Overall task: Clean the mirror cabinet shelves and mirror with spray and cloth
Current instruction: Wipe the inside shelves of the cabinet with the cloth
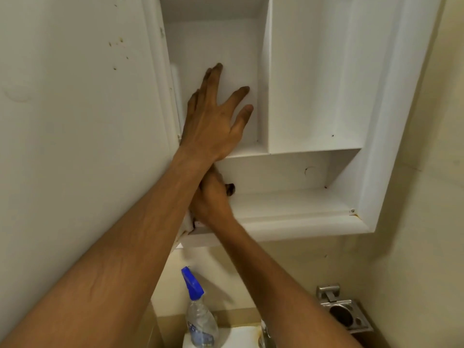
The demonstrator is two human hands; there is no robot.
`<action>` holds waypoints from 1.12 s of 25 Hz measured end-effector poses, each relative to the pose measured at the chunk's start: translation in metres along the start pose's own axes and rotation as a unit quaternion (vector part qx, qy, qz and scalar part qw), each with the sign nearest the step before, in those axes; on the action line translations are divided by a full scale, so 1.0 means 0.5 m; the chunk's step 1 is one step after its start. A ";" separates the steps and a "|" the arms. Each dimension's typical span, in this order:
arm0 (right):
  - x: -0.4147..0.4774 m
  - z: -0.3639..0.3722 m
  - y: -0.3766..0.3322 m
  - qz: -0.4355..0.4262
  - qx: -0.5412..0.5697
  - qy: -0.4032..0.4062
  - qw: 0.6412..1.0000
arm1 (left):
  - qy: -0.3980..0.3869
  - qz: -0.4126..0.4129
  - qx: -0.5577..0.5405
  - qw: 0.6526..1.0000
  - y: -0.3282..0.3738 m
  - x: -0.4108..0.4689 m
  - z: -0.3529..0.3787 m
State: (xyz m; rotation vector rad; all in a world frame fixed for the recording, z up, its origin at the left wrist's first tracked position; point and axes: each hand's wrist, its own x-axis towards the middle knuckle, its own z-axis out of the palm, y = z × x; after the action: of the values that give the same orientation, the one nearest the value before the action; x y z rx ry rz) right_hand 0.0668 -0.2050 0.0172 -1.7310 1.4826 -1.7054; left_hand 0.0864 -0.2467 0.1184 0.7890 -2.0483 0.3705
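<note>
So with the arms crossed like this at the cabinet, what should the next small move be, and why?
Probably sweep the right hand and its white cloth rightward along the lower shelf: it sits at the left end, the shelf's dark specks lie further right, and the left hand is spread open in the upper compartment.

Single head view, angled upward, close to the cabinet (pixel 288 151) (arm's reach) — wide-angle
</note>
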 end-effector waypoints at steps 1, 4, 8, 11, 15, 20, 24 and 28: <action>0.004 -0.021 0.008 -0.031 -0.032 -0.070 0.997 | 0.001 0.002 0.002 1.000 -0.001 0.000 0.000; 0.014 -0.124 0.021 -0.055 -0.280 -0.191 0.939 | -0.002 0.006 0.009 1.000 -0.001 -0.003 0.000; -0.011 -0.261 0.021 0.042 -0.426 -0.173 0.887 | -0.010 0.001 0.020 1.000 -0.001 -0.002 -0.002; -0.003 -0.242 0.009 0.045 -0.396 -0.189 0.897 | -0.016 0.003 0.029 0.999 0.000 -0.001 0.001; 0.002 -0.110 0.000 -0.020 -0.411 -0.270 0.871 | -0.009 0.007 0.039 0.999 -0.003 0.001 0.000; 0.006 -0.119 0.007 -0.095 -0.435 -0.189 0.875 | -0.015 0.008 0.042 0.999 -0.006 0.000 0.003; 0.018 -0.120 0.004 0.132 0.110 -0.097 0.980 | -0.006 0.012 0.046 0.999 -0.004 0.002 0.006; -0.005 -0.054 0.002 0.223 0.539 -0.029 0.812 | 0.001 0.012 0.044 0.999 -0.007 0.002 0.008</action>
State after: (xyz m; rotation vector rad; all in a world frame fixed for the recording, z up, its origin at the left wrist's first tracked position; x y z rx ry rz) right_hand 0.0437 -0.1919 0.0219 -0.7248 0.5316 -1.6491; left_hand 0.0856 -0.2519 0.1166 0.8177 -2.0523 0.4779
